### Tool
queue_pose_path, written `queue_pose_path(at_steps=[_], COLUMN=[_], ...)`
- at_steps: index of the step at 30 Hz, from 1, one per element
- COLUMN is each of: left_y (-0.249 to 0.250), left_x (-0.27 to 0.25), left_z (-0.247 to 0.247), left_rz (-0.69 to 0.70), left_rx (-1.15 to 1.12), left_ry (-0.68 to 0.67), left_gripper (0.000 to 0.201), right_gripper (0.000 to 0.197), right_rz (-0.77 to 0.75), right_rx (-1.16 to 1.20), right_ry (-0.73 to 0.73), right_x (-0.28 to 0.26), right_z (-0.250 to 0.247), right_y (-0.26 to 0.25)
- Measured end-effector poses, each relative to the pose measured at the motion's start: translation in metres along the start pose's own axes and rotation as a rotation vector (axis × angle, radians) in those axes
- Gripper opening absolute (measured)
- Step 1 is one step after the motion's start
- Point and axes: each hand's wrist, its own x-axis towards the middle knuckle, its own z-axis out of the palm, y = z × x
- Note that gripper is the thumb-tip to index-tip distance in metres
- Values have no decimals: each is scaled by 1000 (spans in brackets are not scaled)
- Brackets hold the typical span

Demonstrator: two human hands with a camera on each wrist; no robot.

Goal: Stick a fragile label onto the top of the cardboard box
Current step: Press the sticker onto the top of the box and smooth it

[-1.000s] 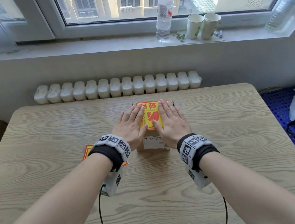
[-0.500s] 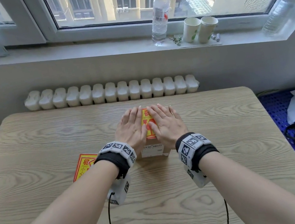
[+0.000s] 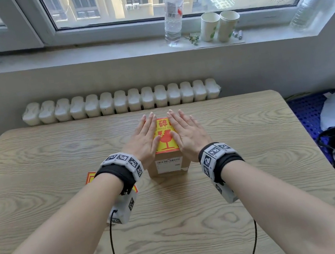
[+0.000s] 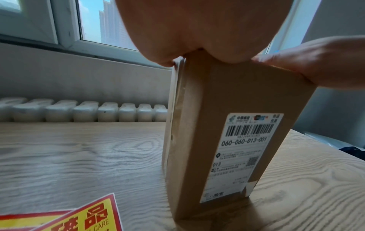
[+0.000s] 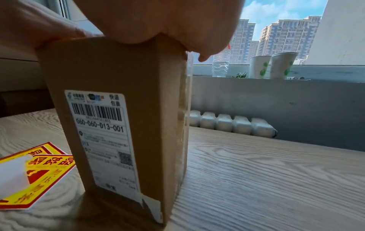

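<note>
Compared with half a second ago, hands spread apart again, baring more of the fragile label (image 3: 164,135) between them; fingertips reaching further toward the far edge.

Left hand (image 3: 144,139) flat, fingers straight and together, pressing the left part of the box top. Right hand (image 3: 186,133) likewise flat on the right part, thumb lying on the label's edge. In both wrist views, heels of the palms seated on the near top corners.

Cardboard box (image 3: 168,165) standing upright near the middle of the wooden counter (image 3: 255,156), plain brown, white shipping sticker (image 4: 242,154) with a barcode on the near face. Label on top yellow with a red border, red broken-glass symbol and Chinese characters. Spare labels (image 5: 37,171) lying on the counter just left of the box.
</note>
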Motion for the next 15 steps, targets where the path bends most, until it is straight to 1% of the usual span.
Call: queue_pose_path(at_steps=[2, 3, 6, 7, 10, 11, 13, 15], left_y=[2, 2, -1, 1, 8, 10, 10, 7], left_x=[-3, -5, -13, -18, -33, -37, -42, -46], left_z=[-4, -6, -4, -5, -12, -13, -12, -7], left_rz=[-10, -28, -115, -130, -177, -198, -211, -180], left_rx=[-8, -71, -398, -519, -839, -902, -961, -1013], left_ry=[-14, -8, 67, 88, 106, 108, 142, 154], left_gripper=[60, 60, 60, 60, 54, 51, 48, 44], right_gripper=[57, 58, 56, 57, 64, 67, 77, 85], right_rz=[7, 20, 96, 131, 232, 253, 275, 291], right_rx=[54, 120, 340, 407, 522, 544, 575, 578], right_ry=[-13, 2, 133, 149, 128, 124, 108, 66], right_x=[-2, -5, -21, -28, -45, -49, -55, -61], right_z=[-3, -4, -7, -9, -7, -5, 0, 6], right_y=[0, 1, 6, 8, 11, 11, 13, 14])
